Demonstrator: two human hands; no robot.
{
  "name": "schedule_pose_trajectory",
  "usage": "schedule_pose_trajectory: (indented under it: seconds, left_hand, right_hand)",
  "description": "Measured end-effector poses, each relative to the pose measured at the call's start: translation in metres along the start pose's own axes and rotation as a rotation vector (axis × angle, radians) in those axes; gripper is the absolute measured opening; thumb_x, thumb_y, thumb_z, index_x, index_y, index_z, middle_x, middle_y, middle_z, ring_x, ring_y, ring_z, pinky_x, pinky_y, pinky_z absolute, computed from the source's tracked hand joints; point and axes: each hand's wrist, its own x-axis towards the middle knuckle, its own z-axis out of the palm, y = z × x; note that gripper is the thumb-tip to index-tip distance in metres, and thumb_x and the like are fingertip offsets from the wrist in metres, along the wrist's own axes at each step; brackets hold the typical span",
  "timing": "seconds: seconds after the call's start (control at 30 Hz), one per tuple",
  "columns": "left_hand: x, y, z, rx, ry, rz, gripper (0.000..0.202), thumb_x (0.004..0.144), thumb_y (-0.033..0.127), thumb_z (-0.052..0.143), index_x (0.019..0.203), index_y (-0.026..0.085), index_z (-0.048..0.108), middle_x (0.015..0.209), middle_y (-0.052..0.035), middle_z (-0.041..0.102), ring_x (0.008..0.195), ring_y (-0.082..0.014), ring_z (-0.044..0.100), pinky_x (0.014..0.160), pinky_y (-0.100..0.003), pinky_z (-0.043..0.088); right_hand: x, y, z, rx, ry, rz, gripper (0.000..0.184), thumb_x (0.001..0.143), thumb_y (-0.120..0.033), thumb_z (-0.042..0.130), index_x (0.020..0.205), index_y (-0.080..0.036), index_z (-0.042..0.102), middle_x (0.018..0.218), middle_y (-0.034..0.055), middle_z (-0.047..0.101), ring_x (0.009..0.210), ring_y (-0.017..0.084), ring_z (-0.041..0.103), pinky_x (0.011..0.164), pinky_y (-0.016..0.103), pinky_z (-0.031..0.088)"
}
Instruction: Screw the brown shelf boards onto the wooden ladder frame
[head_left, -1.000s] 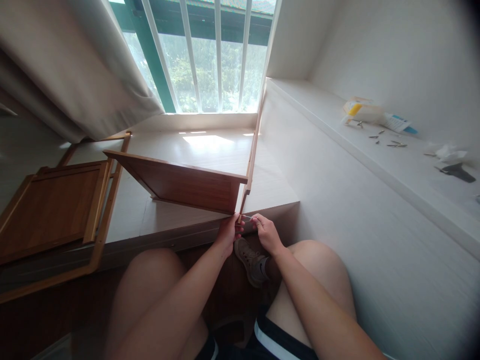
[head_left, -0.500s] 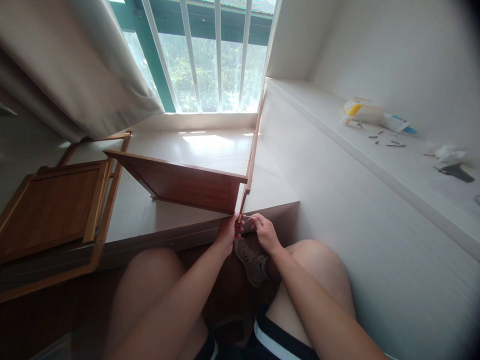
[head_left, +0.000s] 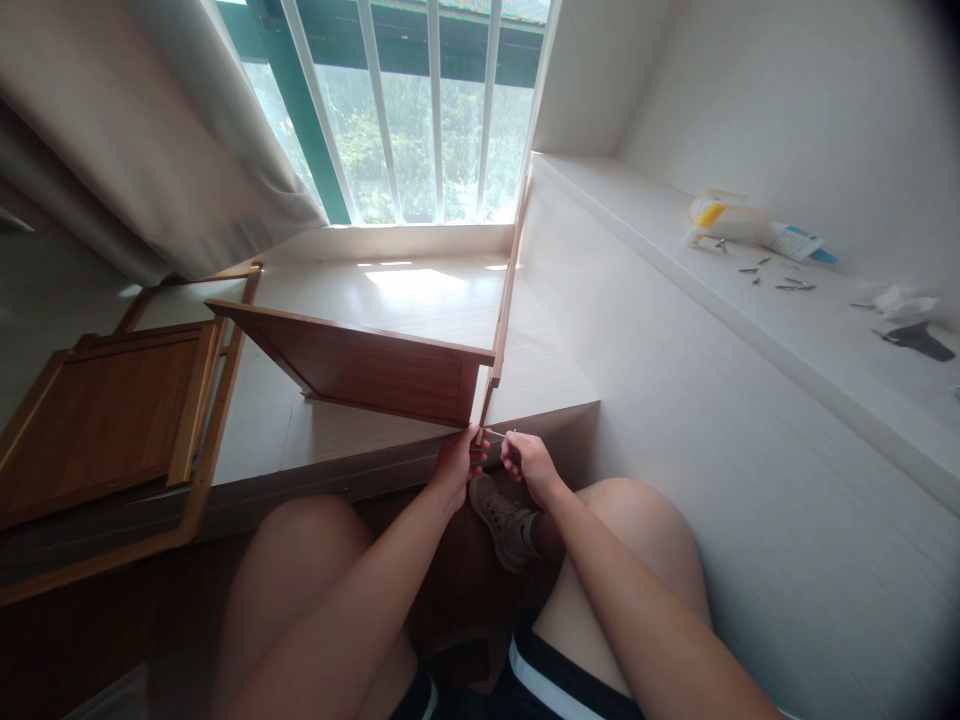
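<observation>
My left hand (head_left: 454, 468) is closed around the near end of a narrow wooden rail (head_left: 489, 398), at the corner of a reddish-brown wooden panel (head_left: 382, 372). The panel stands tilted on the pale platform. To the right, my right hand (head_left: 531, 462) pinches a thin metal hex key (head_left: 496, 433). The key's shaft points left and meets the rail's end beside my left fingertips. Whether a bolt sits at its tip is too small to make out.
Another wooden frame with a panel (head_left: 112, 410) leans at the left. On the right-hand ledge (head_left: 720, 300) lie several small metal fittings (head_left: 795, 285), a plastic packet (head_left: 724, 218), a tube (head_left: 799, 243) and a dark flat piece (head_left: 916, 340). A curtain (head_left: 172, 130) hangs by the barred window.
My right hand has shifted slightly and turned at the wrist, its fingers now more curled around the hex key. My left hand, the rail and the panel stay in place.
</observation>
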Motion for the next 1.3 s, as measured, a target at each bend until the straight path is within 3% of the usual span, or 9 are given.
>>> schedule_pose_trajectory:
  seconds: [0.13, 0.7, 0.93, 1.03, 1.17, 1.3]
  left_hand:
    - [0.001, 0.0, 0.0, 0.005, -0.007, -0.001, 0.044, 0.076, 0.054, 0.063, 0.093, 0.016, 0.074, 0.084, -0.004, 0.064, 0.061, -0.0082, 0.05, 0.052, -0.02, 0.034]
    - [-0.001, 0.001, 0.0, -0.005, 0.002, 0.0, 0.043, 0.076, 0.053, 0.064, 0.094, 0.016, 0.073, 0.083, -0.0037, 0.064, 0.061, -0.0081, 0.051, 0.052, -0.02, 0.035]
    - [-0.001, 0.001, 0.001, -0.014, 0.0, 0.003, 0.041, 0.076, 0.053, 0.064, 0.092, 0.016, 0.073, 0.083, -0.0039, 0.064, 0.061, -0.0081, 0.051, 0.053, -0.02, 0.035]
    - [0.002, -0.002, -0.001, -0.014, 0.0, 0.004, 0.043, 0.075, 0.054, 0.065, 0.093, 0.016, 0.073, 0.083, -0.0047, 0.064, 0.061, -0.0086, 0.052, 0.053, -0.02, 0.035]
    - [0.004, -0.003, -0.001, -0.013, 0.005, 0.0, 0.043, 0.075, 0.053, 0.065, 0.094, 0.016, 0.072, 0.083, -0.0046, 0.064, 0.062, -0.0087, 0.051, 0.052, -0.019, 0.035]
    - [0.002, -0.002, 0.0, -0.013, 0.005, -0.004, 0.044, 0.075, 0.054, 0.065, 0.095, 0.016, 0.072, 0.082, -0.0033, 0.063, 0.061, -0.0086, 0.051, 0.052, -0.02, 0.035]
  right_hand:
    - [0.001, -0.001, -0.002, 0.056, 0.003, 0.008, 0.037, 0.083, -0.049, 0.056, 0.064, -0.018, 0.052, 0.049, -0.0021, 0.05, 0.037, 0.007, 0.034, 0.035, 0.02, 0.021]
    - [-0.005, -0.005, 0.003, -0.077, -0.012, -0.085, 0.038, 0.087, -0.05, 0.051, 0.064, -0.02, 0.05, 0.051, -0.0026, 0.048, 0.038, 0.008, 0.031, 0.038, 0.022, 0.02]
    - [-0.006, -0.003, -0.005, -0.391, 0.079, -0.327, 0.039, 0.093, -0.05, 0.047, 0.072, -0.021, 0.059, 0.062, 0.0, 0.055, 0.056, 0.014, 0.045, 0.054, 0.025, 0.036]
    - [-0.006, -0.003, -0.007, -0.47, 0.092, -0.361, 0.038, 0.095, -0.048, 0.045, 0.075, -0.021, 0.062, 0.063, -0.0003, 0.057, 0.06, 0.015, 0.049, 0.061, 0.026, 0.039]
    - [-0.005, -0.003, -0.006, -0.419, 0.087, -0.33, 0.038, 0.094, -0.047, 0.047, 0.074, -0.019, 0.062, 0.061, 0.0001, 0.057, 0.056, 0.013, 0.047, 0.057, 0.025, 0.037]
    - [-0.001, -0.003, 0.0, -0.158, 0.02, -0.126, 0.041, 0.088, -0.05, 0.05, 0.064, -0.018, 0.057, 0.047, -0.0012, 0.05, 0.04, 0.009, 0.035, 0.041, 0.023, 0.024]
